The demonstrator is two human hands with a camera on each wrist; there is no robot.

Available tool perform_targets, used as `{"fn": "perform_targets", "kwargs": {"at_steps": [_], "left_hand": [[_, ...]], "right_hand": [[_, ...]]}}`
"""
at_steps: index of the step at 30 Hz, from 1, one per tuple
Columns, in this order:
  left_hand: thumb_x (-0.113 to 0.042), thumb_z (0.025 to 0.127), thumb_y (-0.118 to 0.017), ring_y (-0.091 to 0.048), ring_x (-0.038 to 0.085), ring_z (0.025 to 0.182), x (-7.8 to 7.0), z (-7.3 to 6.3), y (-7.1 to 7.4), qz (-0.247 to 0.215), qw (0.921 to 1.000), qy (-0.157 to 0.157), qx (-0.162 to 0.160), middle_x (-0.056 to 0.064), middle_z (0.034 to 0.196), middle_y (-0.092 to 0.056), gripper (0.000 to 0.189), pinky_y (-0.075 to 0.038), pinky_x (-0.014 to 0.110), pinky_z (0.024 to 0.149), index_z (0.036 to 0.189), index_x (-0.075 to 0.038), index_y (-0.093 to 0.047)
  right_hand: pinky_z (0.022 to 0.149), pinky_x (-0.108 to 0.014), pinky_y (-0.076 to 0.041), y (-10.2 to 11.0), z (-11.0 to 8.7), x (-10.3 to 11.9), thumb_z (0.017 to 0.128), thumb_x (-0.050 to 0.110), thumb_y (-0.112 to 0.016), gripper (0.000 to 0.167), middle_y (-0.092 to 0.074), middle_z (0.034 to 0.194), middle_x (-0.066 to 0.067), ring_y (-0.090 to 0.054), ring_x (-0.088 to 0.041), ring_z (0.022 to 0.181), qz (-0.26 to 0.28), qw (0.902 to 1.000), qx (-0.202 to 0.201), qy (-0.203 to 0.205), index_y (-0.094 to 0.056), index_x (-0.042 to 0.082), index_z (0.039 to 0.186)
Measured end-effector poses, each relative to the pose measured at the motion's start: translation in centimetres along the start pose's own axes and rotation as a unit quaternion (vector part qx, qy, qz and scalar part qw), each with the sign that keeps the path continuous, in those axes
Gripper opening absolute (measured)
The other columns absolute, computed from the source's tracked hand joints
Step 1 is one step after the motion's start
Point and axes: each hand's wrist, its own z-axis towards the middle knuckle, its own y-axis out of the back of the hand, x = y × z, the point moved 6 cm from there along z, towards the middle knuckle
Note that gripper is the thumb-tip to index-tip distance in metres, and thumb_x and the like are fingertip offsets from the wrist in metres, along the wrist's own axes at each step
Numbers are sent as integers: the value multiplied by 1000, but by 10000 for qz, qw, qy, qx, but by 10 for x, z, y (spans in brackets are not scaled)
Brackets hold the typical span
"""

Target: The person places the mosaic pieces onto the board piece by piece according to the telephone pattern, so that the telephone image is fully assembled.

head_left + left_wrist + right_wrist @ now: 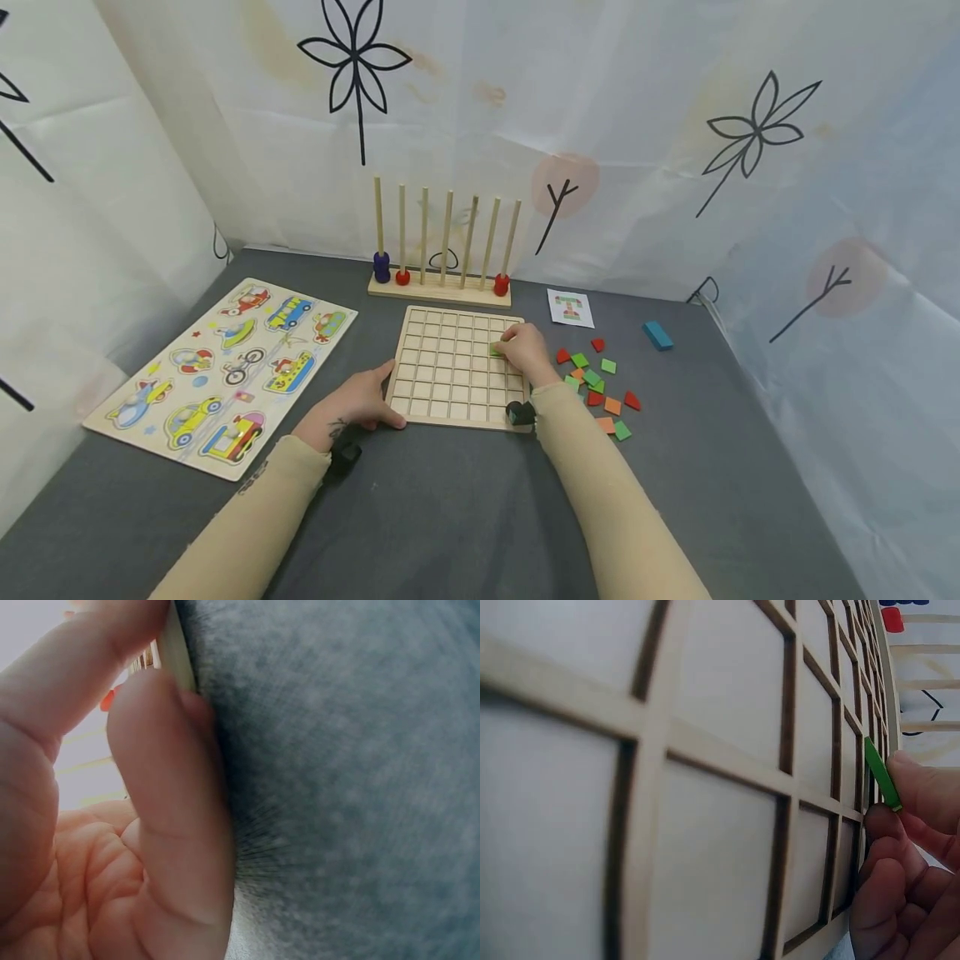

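Observation:
My right hand (527,351) pinches a small green tile (495,350) between thumb and fingertips over the right side of a wooden grid board (450,419). In the right wrist view the green tile (883,776) stands on edge, tilted, close to the grid's slats. My left hand (358,402) lies at the board's front left corner, its fingers spread, thumb along the front edge and forefinger at the left edge. The left wrist view shows the fingers (169,772) right at the board's side, low over the grey table.
Loose red, green and orange tiles (612,406) lie right of the board. Behind them are a pattern card (572,309) and a blue block (657,335). A peg stand (442,289) with beads stands behind the board. A vehicle picture puzzle (217,379) lies at left.

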Motion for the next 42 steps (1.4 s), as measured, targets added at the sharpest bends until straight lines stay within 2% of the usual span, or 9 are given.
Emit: {"fn": "perform_targets", "kwargs": {"at_steps": [6, 16, 22, 26, 30, 35, 39, 42], "left_hand": [[-21, 64, -84, -50, 16, 47, 1, 1, 0, 53, 10000, -4, 17, 6, 61, -50, 114, -44, 29, 49, 149, -6, -9], [-22, 64, -84, -49, 16, 46, 2, 4, 0, 139, 9999, -4, 16, 6, 59, -50, 114, -43, 28, 48, 149, -6, -10], [-22, 64, -85, -49, 16, 47, 2, 4, -1, 127, 9999, -12, 32, 5, 60, -49, 114, -43, 28, 48, 149, -6, -11], [-23, 64, -85, -49, 15, 47, 2, 3, -2, 154, 9999, -10, 38, 5, 59, -49, 114, -42, 28, 48, 149, -5, -11], [-22, 64, -84, -49, 16, 47, 0, 2, -1, 145, 9999, -3, 32, 5, 61, -49, 114, -42, 28, 49, 149, -5, -11], [-22, 64, -84, -50, 16, 49, -1, 1, -1, 129, 9999, 7, 46, 6, 62, -48, 113, -43, 28, 49, 149, -5, -11], [-23, 65, -84, -50, 16, 49, 0, 1, -1, 167, 9998, 35, 49, 6, 62, -49, 113, -42, 28, 50, 149, -5, -11], [-23, 65, -84, -50, 16, 49, 0, 1, -1, 181, 9998, 33, 54, 6, 61, -49, 112, -42, 28, 50, 149, -4, -11]], "right_hand": [[65, -31, -43, 0, 2, 1, 82, 28, -70, 19, -65, 94, -5, -57, -20, 79, -438, 9990, -72, -52, -69, 10, 88], [57, -30, -40, -1, -1, 4, 82, 30, -70, 18, -66, 90, -3, -58, -19, 74, -808, 9966, -141, -54, -69, 12, 85], [59, -32, -43, 5, -2, 2, 85, 30, -66, 24, -65, 101, -6, -59, -20, 76, -860, 9955, -349, 174, -67, 11, 101], [63, -35, -46, 23, 1, -9, 88, 28, -61, 28, -65, 104, -9, -61, -22, 76, -832, 9940, -695, 139, -66, 8, 107], [66, -38, -46, 51, 5, -29, 89, 29, -58, 28, -66, 103, -10, -62, -24, 79, -1011, 9899, -971, -213, -66, 7, 106], [62, -38, -47, 87, 6, -55, 90, 23, -52, 26, -66, 100, -14, -60, -25, 75, -1451, 9807, -1167, -599, -66, 3, 101], [66, -44, -48, 104, 6, -74, 92, 18, -47, 26, -65, 97, -18, -59, -28, 77, -1919, 9703, -1166, -904, -65, -1, 95], [75, -49, -49, 108, 7, -87, 94, 20, -46, 30, -64, 104, -22, -61, -34, 89, -2165, 9641, -984, -1182, -64, -3, 103]]}}
